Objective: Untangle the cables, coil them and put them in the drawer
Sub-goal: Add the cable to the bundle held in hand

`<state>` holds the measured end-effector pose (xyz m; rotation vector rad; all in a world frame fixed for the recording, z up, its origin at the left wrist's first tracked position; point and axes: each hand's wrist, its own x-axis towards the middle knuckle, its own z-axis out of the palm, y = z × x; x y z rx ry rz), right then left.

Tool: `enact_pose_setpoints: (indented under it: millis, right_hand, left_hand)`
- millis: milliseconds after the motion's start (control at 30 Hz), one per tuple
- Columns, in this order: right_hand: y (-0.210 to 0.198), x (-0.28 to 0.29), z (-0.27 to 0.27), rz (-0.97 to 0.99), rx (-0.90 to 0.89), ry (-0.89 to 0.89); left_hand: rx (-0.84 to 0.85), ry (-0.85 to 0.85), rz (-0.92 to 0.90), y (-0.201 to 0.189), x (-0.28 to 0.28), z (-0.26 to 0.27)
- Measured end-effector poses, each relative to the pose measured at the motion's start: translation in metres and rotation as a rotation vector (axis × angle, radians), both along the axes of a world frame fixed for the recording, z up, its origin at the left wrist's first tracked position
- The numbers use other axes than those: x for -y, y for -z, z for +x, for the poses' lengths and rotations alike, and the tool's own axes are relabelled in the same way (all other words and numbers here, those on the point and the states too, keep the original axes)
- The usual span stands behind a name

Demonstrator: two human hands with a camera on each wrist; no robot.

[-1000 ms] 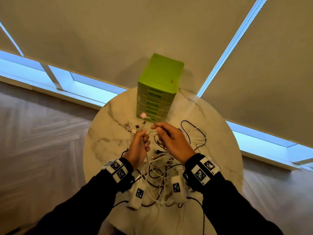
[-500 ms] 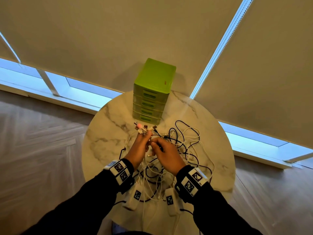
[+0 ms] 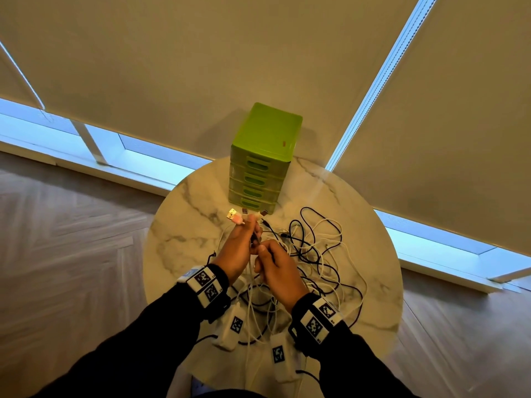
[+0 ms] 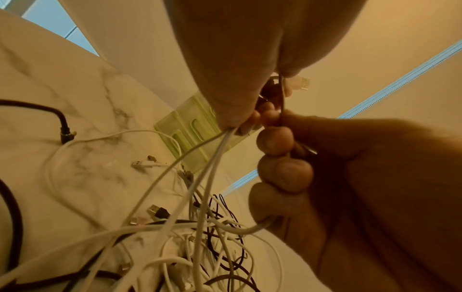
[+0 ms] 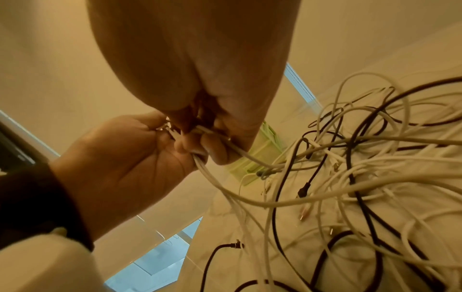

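A tangle of white and black cables (image 3: 313,254) lies on the round marble table (image 3: 184,225). My left hand (image 3: 251,228) grips a bunch of cable ends, and their plugs (image 3: 234,216) stick out above its fingers. My right hand (image 3: 263,251) is just below and to the right, its fingers curled round a dark strand and white strands that run down into the pile. The left wrist view shows white cables (image 4: 215,158) leaving the left fist. A green drawer unit (image 3: 265,156) stands at the table's far edge with all its drawers shut.
Loose plugs (image 4: 142,164) and a black cable end (image 4: 66,132) lie on the marble left of the pile. Roller blinds and low windows run behind the table, with wooden floor around it. White camera boxes (image 3: 235,326) hang under both wrists.
The right hand has left the plug ends and slid down the cables to just below the left hand. The left hand still holds the gathered plugs in front of the drawer unit.
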<state>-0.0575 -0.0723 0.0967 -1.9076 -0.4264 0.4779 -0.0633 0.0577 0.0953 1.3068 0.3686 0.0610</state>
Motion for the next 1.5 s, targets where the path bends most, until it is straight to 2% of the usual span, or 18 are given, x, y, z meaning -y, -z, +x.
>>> enact_pose_setpoints:
  millis: [133, 400, 600, 700, 767, 867, 933, 1033, 1233, 1333, 1500]
  right_hand:
    - [0.003, -0.001, 0.000, -0.111, -0.010, -0.157]
    - [0.042, 0.023, 0.022, -0.341, 0.054, -0.257]
    - [0.049, 0.036, 0.053, -0.492, 0.074, -0.292]
    - [0.044, 0.035, 0.070, -0.649, 0.153, -0.318]
    - [0.035, 0.029, 0.079, -0.718, 0.255, -0.210]
    - [0.017, 0.013, 0.079, -0.644, 0.384, -0.080]
    - [0.005, 0.004, 0.074, -0.491, 0.431, -0.064]
    - [-0.010, -0.009, 0.060, -0.216, 0.336, -0.099]
    - [-0.009, -0.018, 0.040, -0.186, 0.381, -0.189]
    - [-0.015, -0.019, 0.039, -0.201, 0.390, -0.254]
    - [-0.005, -0.013, 0.033, -0.138, 0.146, -0.307]
  left_hand:
    - [0.011, -0.041, 0.033, -0.001, -0.001, 0.003]
    - [0.058, -0.079, -0.085, -0.028, -0.034, 0.010]
    - [0.128, -0.232, -0.164, -0.057, -0.082, 0.019]
    - [0.142, -0.303, -0.184, -0.056, -0.101, 0.019]
    - [0.132, -0.301, -0.156, -0.048, -0.098, 0.016]
    - [0.071, -0.289, -0.137, -0.034, -0.083, 0.010]
    - [0.008, -0.279, -0.103, -0.025, -0.071, 0.007]
    - [-0.054, -0.252, -0.038, -0.017, -0.054, 0.009]
    - [-0.159, -0.076, 0.067, -0.020, -0.034, 0.014]
    - [-0.153, -0.038, 0.012, -0.023, -0.030, 0.017]
    - [-0.007, -0.162, -0.238, -0.041, -0.032, 0.026]
